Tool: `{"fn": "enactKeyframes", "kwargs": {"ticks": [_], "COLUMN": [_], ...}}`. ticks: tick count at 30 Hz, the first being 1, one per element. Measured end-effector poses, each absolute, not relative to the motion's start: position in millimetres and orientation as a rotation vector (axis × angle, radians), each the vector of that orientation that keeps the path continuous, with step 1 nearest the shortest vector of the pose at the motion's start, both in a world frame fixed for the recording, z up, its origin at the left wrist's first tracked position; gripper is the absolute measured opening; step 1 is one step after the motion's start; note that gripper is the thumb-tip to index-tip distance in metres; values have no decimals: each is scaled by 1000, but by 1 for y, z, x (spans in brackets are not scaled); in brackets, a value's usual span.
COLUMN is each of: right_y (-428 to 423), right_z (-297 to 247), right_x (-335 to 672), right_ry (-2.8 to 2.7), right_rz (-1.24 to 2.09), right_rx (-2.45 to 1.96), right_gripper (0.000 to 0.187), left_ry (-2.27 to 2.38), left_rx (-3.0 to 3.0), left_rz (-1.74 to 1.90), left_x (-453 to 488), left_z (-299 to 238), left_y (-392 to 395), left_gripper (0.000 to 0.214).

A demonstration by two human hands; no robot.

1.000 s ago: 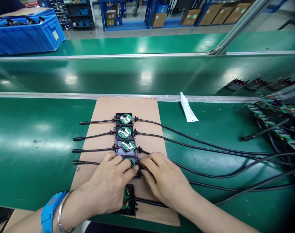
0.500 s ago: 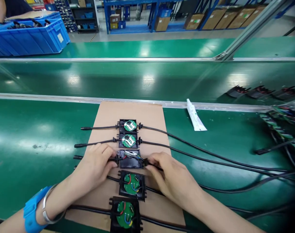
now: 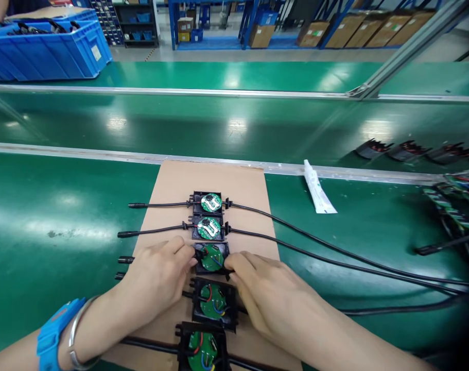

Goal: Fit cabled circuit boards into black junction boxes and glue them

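Left hand point(image 3: 160, 273) and right hand point(image 3: 263, 293) are closed in pinches at opposite ends of the third black housing point(image 3: 224, 249) from the far end of the cardboard point(image 3: 214, 178); both seem to grip its cable point(image 3: 199, 254), though fingers hide the contact. Its green circuit board point(image 3: 213, 257) looks light and fragile, best held by the rim; the cable looks springy. Far left, a blue bin point(image 3: 56, 59) contains black parts point(image 3: 45, 27).

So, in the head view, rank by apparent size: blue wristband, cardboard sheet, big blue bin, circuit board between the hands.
1. Cardboard sheet, partly covered
2. Big blue bin
3. Blue wristband
4. Circuit board
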State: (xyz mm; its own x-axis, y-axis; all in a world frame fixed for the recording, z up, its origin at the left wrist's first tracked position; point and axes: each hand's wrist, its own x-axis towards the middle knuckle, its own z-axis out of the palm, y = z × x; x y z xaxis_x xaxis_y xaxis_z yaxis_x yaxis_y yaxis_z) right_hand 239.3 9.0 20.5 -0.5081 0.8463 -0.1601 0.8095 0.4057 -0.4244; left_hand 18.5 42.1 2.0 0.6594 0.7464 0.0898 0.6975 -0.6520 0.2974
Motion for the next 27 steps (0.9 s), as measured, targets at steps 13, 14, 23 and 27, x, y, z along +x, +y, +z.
{"fn": "enactKeyframes", "kwargs": {"ticks": [13, 14, 23, 27], "right_y": [11, 11, 7, 7], "right_z": [5, 4, -6, -8], "right_x": [221, 220, 218, 219], "right_ry": [-2992, -2997, -2867, -2843], "right_rz": [322, 308, 193, 162], "right_rx": [-1411, -1404, -1365, -1364], "right_gripper": [51, 52, 47, 46], "left_ry": [1162, 1166, 1103, 1141], "left_rx": [2319, 2308, 2478, 2451], "left_rz": [407, 415, 459, 326], "left_x": [13, 13, 17, 21], "left_z": [0, 0, 2, 8], "left_y": [47, 48, 51, 50], "left_gripper": [21, 20, 24, 28]}}
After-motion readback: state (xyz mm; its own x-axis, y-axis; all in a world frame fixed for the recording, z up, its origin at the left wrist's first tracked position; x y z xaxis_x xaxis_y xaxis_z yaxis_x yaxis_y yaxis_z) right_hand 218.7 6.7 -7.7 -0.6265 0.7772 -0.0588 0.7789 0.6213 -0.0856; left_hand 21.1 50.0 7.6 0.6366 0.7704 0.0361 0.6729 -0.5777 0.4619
